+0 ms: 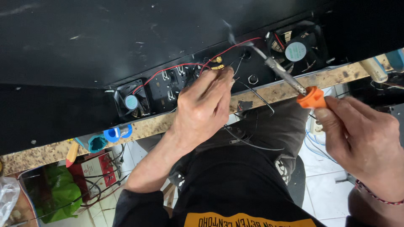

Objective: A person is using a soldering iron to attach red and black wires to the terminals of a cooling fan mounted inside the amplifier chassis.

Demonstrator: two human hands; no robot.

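My left hand is pinched on a thin wire at the gold terminals on the back panel of a black box. A red wire runs along that panel from the left fan toward the terminals. My right hand grips a soldering iron by its orange collar. The iron's metal tip points up and left, a short way to the right of the terminals, with a wisp of smoke above it.
A second fan sits at the panel's right end. The box rests on a speckled wooden bench edge. Loose black wires hang over my lap. Blue spools, a red box and a green bag lie below left.
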